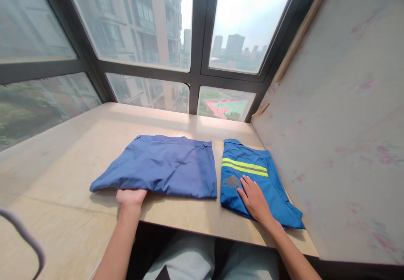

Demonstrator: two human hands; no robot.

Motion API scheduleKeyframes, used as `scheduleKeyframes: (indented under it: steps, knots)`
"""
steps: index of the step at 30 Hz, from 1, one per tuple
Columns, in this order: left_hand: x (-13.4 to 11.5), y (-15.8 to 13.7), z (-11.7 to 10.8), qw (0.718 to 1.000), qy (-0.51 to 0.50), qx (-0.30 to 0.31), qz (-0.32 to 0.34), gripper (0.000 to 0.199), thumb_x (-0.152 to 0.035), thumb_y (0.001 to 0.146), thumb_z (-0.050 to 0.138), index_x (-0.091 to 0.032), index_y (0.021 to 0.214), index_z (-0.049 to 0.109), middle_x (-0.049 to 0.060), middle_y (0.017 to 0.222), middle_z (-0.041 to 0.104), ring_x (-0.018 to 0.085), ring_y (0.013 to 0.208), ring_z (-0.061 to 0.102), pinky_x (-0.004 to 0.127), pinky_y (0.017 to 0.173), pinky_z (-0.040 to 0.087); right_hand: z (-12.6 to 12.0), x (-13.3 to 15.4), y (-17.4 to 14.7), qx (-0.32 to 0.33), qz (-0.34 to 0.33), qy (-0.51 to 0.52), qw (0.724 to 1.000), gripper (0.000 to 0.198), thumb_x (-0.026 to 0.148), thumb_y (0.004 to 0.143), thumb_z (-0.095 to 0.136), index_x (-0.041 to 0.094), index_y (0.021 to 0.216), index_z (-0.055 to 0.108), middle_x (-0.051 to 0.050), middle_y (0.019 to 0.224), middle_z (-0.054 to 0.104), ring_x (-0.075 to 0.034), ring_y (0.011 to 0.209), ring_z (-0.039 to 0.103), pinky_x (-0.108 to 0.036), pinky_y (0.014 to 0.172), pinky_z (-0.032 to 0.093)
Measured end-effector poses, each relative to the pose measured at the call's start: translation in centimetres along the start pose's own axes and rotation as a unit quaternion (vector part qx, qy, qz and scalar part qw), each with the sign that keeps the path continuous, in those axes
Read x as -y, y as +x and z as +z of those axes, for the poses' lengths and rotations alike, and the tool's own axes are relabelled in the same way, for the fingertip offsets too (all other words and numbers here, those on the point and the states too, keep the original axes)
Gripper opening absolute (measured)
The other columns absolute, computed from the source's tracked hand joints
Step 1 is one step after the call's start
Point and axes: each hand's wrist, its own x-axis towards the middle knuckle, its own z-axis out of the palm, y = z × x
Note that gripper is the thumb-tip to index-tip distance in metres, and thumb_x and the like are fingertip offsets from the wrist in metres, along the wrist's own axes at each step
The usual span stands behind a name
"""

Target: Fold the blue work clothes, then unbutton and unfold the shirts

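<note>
A folded purple-blue garment (176, 166) lies on the wooden surface in front of me, with a band and a small button along its far edge. My left hand (131, 196) is tucked under its near edge, and the cloth hides the fingers. To the right is a folded brighter blue work garment (274, 196) with yellow-and-grey reflective stripes and a dark grey printed patch. Flat on top of it, just below the stripes, rests my right hand (254, 198), fingers stretched out. A narrow gap separates the two garments.
The pale wooden surface (63, 162) ends just in front of my legs. Dark-framed windows (195, 53) stand at its far side. A flower-patterned wall (341, 145) bounds it on the right, close to the striped garment. A grey curved cable or tube (28, 238) shows at lower left.
</note>
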Motion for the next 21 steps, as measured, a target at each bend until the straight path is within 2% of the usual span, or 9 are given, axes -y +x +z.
scheduleKeyframes:
  steps: [4, 6, 9, 11, 14, 15, 17, 21]
  knots:
    - [0.8, -3.5, -1.1, 0.998, 0.007, -0.053, -0.023, 0.055, -0.045, 0.098, 0.015, -0.024, 0.114, 0.062, 0.012, 0.123, 0.063, 0.022, 0.128, 0.053, 0.052, 0.113, 0.033, -0.8, -1.4, 0.4, 0.014, -0.015, 0.004, 1.0, 0.052, 0.048, 0.101, 0.038, 0.016, 0.138, 0.055, -0.014, 0.147, 0.048, -0.03, 0.138, 0.043, -0.054, 0.115, 0.032]
    - [1.8, -5.4, -1.5, 0.995, 0.032, -0.079, -0.057, 0.04, -0.044, 0.097, 0.028, -0.023, 0.106, 0.061, 0.01, 0.117, 0.065, 0.021, 0.12, 0.059, 0.05, 0.111, 0.037, -1.3, -2.5, 0.7, 0.018, -0.025, 0.024, 0.999, 0.052, 0.048, 0.1, 0.039, 0.016, 0.137, 0.057, -0.015, 0.146, 0.049, -0.029, 0.137, 0.044, -0.054, 0.115, 0.033]
    - [3.4, -8.1, -1.5, 0.979, 0.094, -0.104, -0.146, 0.009, -0.023, 0.088, 0.049, -0.02, 0.089, 0.057, 0.007, 0.106, 0.066, 0.018, 0.104, 0.067, 0.043, 0.104, 0.047, -1.8, -3.8, 1.1, 0.016, -0.026, 0.064, 0.998, 0.05, 0.047, 0.099, 0.041, 0.016, 0.132, 0.061, -0.015, 0.143, 0.052, -0.028, 0.136, 0.046, -0.054, 0.114, 0.034]
    - [4.4, -9.7, -1.2, 0.966, 0.138, -0.084, -0.204, 0.007, -0.018, 0.086, 0.051, -0.017, 0.088, 0.057, 0.01, 0.106, 0.067, 0.019, 0.098, 0.069, 0.039, 0.096, 0.053, -1.9, -4.2, 1.3, 0.011, -0.016, 0.087, 0.996, 0.047, 0.046, 0.099, 0.042, 0.016, 0.129, 0.063, -0.015, 0.141, 0.054, -0.028, 0.135, 0.048, -0.054, 0.114, 0.034]
    - [5.7, -11.4, -0.8, 0.946, 0.201, -0.011, -0.252, 0.019, -0.021, 0.088, 0.051, -0.013, 0.101, 0.062, 0.016, 0.116, 0.066, 0.024, 0.1, 0.07, 0.036, 0.085, 0.057, -1.9, -4.1, 1.5, 0.002, 0.0, 0.114, 0.993, 0.044, 0.044, 0.098, 0.044, 0.017, 0.125, 0.066, -0.014, 0.139, 0.057, -0.028, 0.133, 0.049, -0.054, 0.114, 0.035]
    - [6.1, -11.6, -0.7, 0.942, 0.225, 0.009, -0.249, 0.022, -0.021, 0.088, 0.052, -0.013, 0.105, 0.062, 0.017, 0.118, 0.066, 0.024, 0.101, 0.069, 0.035, 0.085, 0.057, -2.0, -4.0, 1.6, -0.002, 0.004, 0.122, 0.993, 0.043, 0.044, 0.097, 0.045, 0.018, 0.124, 0.066, -0.014, 0.138, 0.057, -0.028, 0.132, 0.05, -0.054, 0.114, 0.035]
    - [6.9, -11.4, -0.7, 0.938, 0.28, 0.019, -0.203, 0.026, -0.021, 0.085, 0.057, -0.014, 0.109, 0.062, 0.016, 0.12, 0.066, 0.024, 0.103, 0.069, 0.035, 0.087, 0.056, -2.0, -3.9, 1.6, -0.009, 0.01, 0.134, 0.991, 0.042, 0.043, 0.097, 0.045, 0.018, 0.122, 0.068, -0.013, 0.137, 0.058, -0.028, 0.131, 0.051, -0.054, 0.113, 0.036]
    - [8.4, -9.0, -1.6, 0.917, 0.398, 0.017, -0.016, 0.032, -0.024, 0.078, 0.062, -0.015, 0.108, 0.059, 0.014, 0.121, 0.063, 0.025, 0.114, 0.062, 0.041, 0.099, 0.049, -1.9, -3.9, 1.6, -0.018, 0.012, 0.15, 0.988, 0.041, 0.043, 0.096, 0.046, 0.017, 0.12, 0.068, -0.013, 0.136, 0.059, -0.028, 0.131, 0.052, -0.054, 0.113, 0.036]
